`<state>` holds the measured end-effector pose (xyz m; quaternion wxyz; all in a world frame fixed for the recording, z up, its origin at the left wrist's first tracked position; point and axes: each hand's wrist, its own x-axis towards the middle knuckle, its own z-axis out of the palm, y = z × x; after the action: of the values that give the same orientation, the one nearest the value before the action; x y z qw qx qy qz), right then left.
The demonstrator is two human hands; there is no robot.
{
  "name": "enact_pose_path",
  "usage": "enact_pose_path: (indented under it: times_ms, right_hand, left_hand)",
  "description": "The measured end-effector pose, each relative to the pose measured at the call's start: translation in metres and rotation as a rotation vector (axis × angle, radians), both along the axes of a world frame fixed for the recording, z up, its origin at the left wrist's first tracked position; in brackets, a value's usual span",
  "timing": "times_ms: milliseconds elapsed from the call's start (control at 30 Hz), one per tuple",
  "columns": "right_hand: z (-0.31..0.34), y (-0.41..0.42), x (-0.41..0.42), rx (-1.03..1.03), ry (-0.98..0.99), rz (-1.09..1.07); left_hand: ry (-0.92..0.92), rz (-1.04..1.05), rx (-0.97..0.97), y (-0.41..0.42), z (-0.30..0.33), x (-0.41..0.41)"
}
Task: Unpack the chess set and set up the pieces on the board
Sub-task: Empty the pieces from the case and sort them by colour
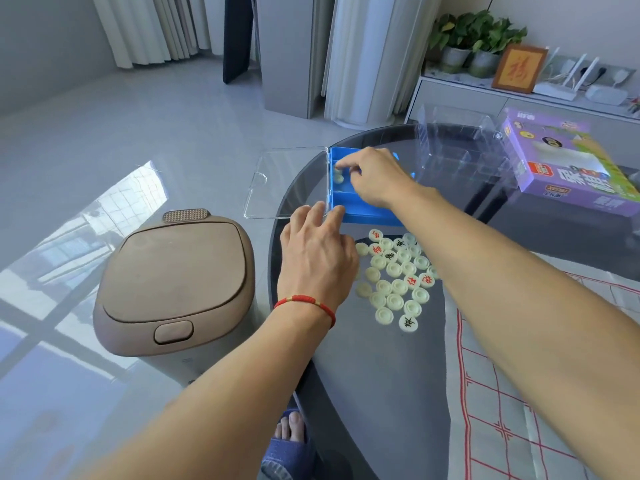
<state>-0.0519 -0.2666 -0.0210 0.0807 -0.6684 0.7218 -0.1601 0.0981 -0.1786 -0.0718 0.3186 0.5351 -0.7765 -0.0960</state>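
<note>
The blue case [360, 206] was seen at about twelve o'clock on the dark glass table [381, 375], its clear lid [287, 181] swung open toward nine o'clock, past the table edge. The right hand [377, 178] was reached into the case, fingertips pinched toward the few pale pieces [337, 176] left in its far compartment; whether one was actually gripped could not be told. The left hand [318, 258] was spread open and laid against the case's near corner, apparently to steady it, with nothing held. A heap of round pieces [398, 278] lay just below the case, some marked in red or black, many face down. The red-lined board sheet [519, 410] was spread at four o'clock, bare where it showed.

The pieces were judged light, hard and smooth, likely to slide on glass, so each would best be pinched across its rim. The case was judged light enough to skid unless braced.
</note>
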Motion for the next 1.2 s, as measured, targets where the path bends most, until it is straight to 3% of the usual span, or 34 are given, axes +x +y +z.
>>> enact_pose_path:
  times_ms: [733,1000,1200]
  right_hand:
    - [0.002,-0.005,-0.016,-0.091,0.118,-0.038]
    - [0.047,0.082,-0.057,-0.124,-0.14,-0.026]
    - [0.036,0.135,-0.086,0.003,-0.117,-0.104]
  left_hand:
    - [0.008,-0.001,0.007,0.001,0.0,-0.001]
    - [-0.026,-0.02,0.021,0.002,0.001,0.001]
    - [-0.06,-0.028,0.036,0.001,0.0,0.001]
